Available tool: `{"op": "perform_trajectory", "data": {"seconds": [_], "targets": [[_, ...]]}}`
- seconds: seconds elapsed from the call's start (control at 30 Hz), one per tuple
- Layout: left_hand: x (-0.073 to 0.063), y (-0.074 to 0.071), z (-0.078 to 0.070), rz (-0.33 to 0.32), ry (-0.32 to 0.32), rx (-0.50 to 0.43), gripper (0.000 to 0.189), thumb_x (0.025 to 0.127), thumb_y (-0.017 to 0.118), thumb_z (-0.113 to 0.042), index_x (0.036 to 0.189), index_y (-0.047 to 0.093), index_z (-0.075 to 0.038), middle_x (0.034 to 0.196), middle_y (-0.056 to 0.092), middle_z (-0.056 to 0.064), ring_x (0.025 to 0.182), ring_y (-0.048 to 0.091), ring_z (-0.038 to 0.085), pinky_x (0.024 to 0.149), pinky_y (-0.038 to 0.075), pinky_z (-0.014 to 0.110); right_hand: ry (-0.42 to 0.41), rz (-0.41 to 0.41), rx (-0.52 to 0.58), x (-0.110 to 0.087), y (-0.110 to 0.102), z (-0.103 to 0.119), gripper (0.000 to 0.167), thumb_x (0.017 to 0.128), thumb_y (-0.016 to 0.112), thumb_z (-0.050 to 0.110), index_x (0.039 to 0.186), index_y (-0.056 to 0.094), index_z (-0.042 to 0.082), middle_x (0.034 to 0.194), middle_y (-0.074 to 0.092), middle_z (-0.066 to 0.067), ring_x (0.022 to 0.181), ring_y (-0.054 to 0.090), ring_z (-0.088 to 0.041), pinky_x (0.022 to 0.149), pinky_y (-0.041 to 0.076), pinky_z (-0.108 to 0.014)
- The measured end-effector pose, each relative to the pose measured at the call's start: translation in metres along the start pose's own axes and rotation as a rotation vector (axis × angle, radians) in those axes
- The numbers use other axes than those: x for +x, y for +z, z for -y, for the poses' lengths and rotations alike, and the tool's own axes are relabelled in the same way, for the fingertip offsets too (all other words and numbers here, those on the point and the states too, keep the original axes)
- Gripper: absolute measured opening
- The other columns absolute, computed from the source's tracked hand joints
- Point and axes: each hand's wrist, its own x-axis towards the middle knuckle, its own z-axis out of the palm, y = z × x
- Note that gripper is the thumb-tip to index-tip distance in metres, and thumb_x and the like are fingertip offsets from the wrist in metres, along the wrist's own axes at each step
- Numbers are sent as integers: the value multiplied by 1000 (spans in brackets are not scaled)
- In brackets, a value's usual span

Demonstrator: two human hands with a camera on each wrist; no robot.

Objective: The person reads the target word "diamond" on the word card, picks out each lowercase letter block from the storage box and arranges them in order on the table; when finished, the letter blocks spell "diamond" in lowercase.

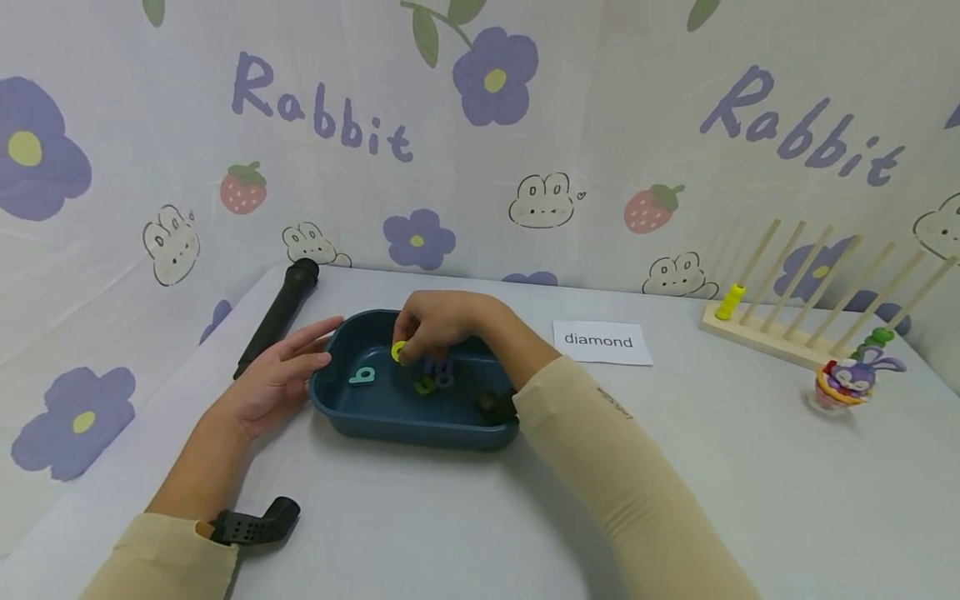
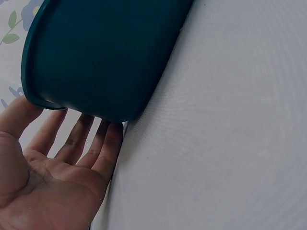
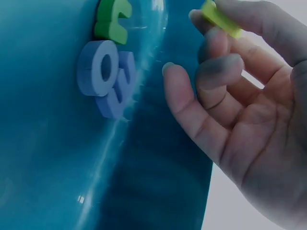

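Over the dark teal plastic tub [image 1: 420, 435], my right hand [image 1: 444, 321] pinches a small yellow letter [image 1: 397, 352] between thumb and fingertips. Inside the tub lie a light teal letter [image 1: 362, 377] near the left end and, around the middle, a green letter [image 3: 111, 28], a purple ring-shaped letter [image 3: 98, 68] and a purple letter m [image 1: 438, 365], the last two overlapping. My left hand [image 1: 276, 387] rests against the tub's left end. In the left wrist view its fingers [image 2: 72, 143] are spread and fairly straight, their tips right at the tub wall.
A black microphone [image 1: 279, 317] lies behind my left hand. To the tub's right is a white card [image 1: 602, 342] reading "diamond". Farther right stand a wooden peg rack [image 1: 780, 337] with yellow and green beads and a small purple rabbit figure [image 1: 851, 383].
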Motion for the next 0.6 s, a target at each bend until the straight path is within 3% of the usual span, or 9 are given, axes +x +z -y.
{"op": "perform_trajectory", "data": {"seconds": [0.17,0.27,0.37,0.47,0.6], "targets": [[1,0,1,2,7,14,62,107,58,-24,163,33,-21,172,20,13,154,28,37,102,51,22,-7,-23,27,-8,-4,3,26,99,63,16,118,76,5,112,71,-10,100,67,-27,80,61,-30],[1,1,1,0,9,19,62,106,58,-24,163,34,-21,172,20,13,155,27,38,105,49,25,-32,-56,30,-13,-5,6,28,100,61,14,122,74,5,113,71,-10,104,65,-26,80,62,-30],[2,1,1,-6,5,27,61,107,57,-25,163,34,-22,172,20,13,155,27,38,108,46,29,-49,-111,20,-17,-7,8,27,100,63,15,123,74,8,109,71,-6,95,67,-21,75,61,-29],[1,1,1,-2,4,25,61,106,58,-25,163,34,-22,172,20,13,155,27,38,113,42,35,-44,-152,58,-21,-9,10,25,100,65,15,123,75,8,93,71,-6,74,66,-17,71,61,-34],[1,-1,2,0,1,18,62,106,58,-25,163,33,-22,172,20,12,154,29,37,108,47,28,-38,-175,168,-24,-9,11,21,99,67,12,118,75,4,78,70,-11,64,69,-19,73,63,-37]]}}
